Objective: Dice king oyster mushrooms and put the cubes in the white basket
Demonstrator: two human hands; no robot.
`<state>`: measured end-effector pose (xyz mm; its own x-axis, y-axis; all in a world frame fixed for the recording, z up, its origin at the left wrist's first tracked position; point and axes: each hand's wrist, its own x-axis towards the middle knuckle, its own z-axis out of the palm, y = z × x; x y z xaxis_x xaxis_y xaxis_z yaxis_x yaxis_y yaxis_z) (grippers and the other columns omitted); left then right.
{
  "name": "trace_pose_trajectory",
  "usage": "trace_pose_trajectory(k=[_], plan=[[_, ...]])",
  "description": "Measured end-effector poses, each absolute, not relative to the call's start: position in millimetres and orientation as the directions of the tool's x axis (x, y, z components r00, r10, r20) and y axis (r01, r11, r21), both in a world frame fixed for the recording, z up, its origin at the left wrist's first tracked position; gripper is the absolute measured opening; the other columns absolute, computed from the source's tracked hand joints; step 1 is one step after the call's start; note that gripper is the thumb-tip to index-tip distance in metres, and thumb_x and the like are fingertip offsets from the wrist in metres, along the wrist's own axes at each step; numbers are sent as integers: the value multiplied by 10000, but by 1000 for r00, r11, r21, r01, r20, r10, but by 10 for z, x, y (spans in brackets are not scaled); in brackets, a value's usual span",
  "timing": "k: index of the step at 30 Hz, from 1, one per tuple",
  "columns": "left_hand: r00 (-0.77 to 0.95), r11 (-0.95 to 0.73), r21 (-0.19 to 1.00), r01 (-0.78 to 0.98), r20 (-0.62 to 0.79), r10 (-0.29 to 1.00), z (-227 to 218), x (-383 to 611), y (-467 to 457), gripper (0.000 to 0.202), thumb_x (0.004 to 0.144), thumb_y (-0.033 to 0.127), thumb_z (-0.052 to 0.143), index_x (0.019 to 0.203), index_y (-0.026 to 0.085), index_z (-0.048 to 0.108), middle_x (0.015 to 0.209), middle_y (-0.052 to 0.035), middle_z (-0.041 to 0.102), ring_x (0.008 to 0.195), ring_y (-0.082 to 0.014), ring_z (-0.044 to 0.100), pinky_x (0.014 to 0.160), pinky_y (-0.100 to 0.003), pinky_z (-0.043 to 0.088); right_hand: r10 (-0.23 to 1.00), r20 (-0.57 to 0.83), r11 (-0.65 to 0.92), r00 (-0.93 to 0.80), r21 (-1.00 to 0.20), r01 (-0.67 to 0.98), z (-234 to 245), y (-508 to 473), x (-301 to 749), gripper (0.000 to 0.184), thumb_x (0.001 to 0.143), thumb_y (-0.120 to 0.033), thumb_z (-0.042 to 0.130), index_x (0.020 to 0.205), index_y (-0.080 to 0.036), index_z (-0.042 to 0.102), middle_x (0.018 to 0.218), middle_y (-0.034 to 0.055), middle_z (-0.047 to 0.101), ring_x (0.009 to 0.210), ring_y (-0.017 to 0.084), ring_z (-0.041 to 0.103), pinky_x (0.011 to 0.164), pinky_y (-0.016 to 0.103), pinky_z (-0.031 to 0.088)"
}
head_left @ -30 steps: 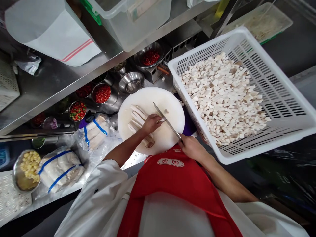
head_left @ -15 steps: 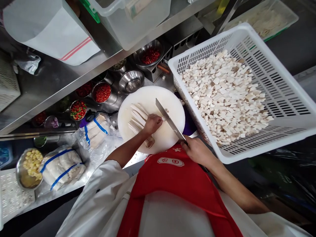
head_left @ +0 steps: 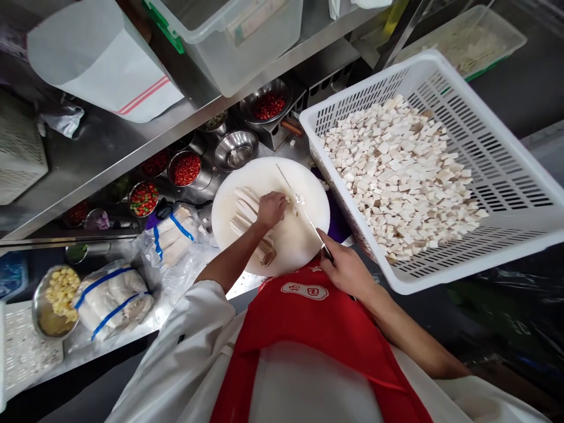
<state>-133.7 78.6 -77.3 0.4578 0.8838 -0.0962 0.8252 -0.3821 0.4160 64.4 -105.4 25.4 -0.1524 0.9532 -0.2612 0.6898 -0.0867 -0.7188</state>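
Note:
On the round white cutting board [head_left: 295,258], my left hand [head_left: 272,209] is closed, its curled fingers over pale mushroom strips that they mostly hide. A small white end shows at the fingertips, close to the blade. My right hand [head_left: 346,264] grips the dark handle of a kitchen knife [head_left: 314,227], whose long blade stands nearly edge-on across the board. Several small cut pieces [head_left: 299,200] lie against the blade's right side. More long mushroom strips [head_left: 247,205] lie side by side on the board, left of and partly under my left forearm.
A white slotted basket [head_left: 520,217] full of diced pale pieces [head_left: 396,176] stands right of the board. Metal bowls, some with chopped red chillies [head_left: 185,169], line the back below a steel shelf [head_left: 176,123]. Bagged mushrooms [head_left: 115,299] and a bowl of yellow pieces [head_left: 61,291] sit left.
The knife blade has turned from showing its flat side to nearly edge-on. My left hand has moved slightly up. White cut pieces now show beside the blade.

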Motion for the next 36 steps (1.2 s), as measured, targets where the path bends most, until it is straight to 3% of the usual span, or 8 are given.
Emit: trace_pose_trajectory(k=[4,7,11,15,20,25,29,36], plan=[[650,-559,370,743,-195,735,-604,-1648,1083,340,956,416,500,1142,187,670,1295,-88,624,1214,-219,563,1090,-358,384,950,-269,-134,-156,-808,574,289,-1129,768,673,831,-158,441,1503,-185,407,905,16,723,741,192,665,742,284,510],[767,-699,331,634,-386,513,-453,-2078,1074,653,867,596,577,1376,188,536,1546,-104,397,1446,-289,331,1205,-428,220,932,-293,-135,-213,-827,546,247,-1200,826,663,828,-162,451,1490,-199,434,976,21,742,791,196,681,755,287,515],[810,-807,310,503,-495,315,-347,-2549,787,1047,731,681,663,1558,211,226,1629,-105,198,1515,-308,159,1238,-448,62,907,-324,-132,-269,-826,549,155,-1257,797,669,824,-163,448,1492,-179,434,1161,64,725,888,221,701,815,315,522],[838,-864,260,431,-471,277,-426,-2733,597,1137,629,633,760,1552,208,250,1630,-128,176,1510,-345,161,1235,-461,50,894,-336,-124,-295,-819,560,117,-1208,717,676,825,-154,447,1500,-191,421,1174,56,723,914,221,705,840,314,522],[793,-792,194,579,-357,493,-548,-2796,460,1088,642,651,755,1525,182,327,1539,-148,392,1428,-354,334,1226,-484,122,889,-324,-62,-324,-786,615,114,-1087,687,668,818,-156,456,1483,-213,450,1087,41,746,900,227,711,819,308,530],[282,-282,27,959,-191,940,-627,-2643,4,1125,672,811,620,1504,106,346,1484,-227,426,1338,-401,406,1130,-525,283,880,-342,-45,-331,-752,657,37,-936,693,598,848,-191,449,1444,-187,495,968,39,757,819,222,715,752,290,526],[-20,29,61,998,-137,990,-648,-2345,-195,1098,715,859,511,1488,96,351,1467,-238,438,1286,-405,450,1067,-542,350,878,-361,14,-313,-635,772,-21,-754,584,516,889,-237,429,1382,-138,544,1029,98,752,905,267,719,777,317,521],[-53,81,168,982,-166,985,-674,-2624,-180,808,922,676,381,1507,120,336,1574,-167,319,1448,-340,305,1166,-475,289,809,-388,178,-441,-553,814,-14,-602,408,525,912,-218,383,1408,-98,506,1191,156,706,1063,314,681,881,381,509]])
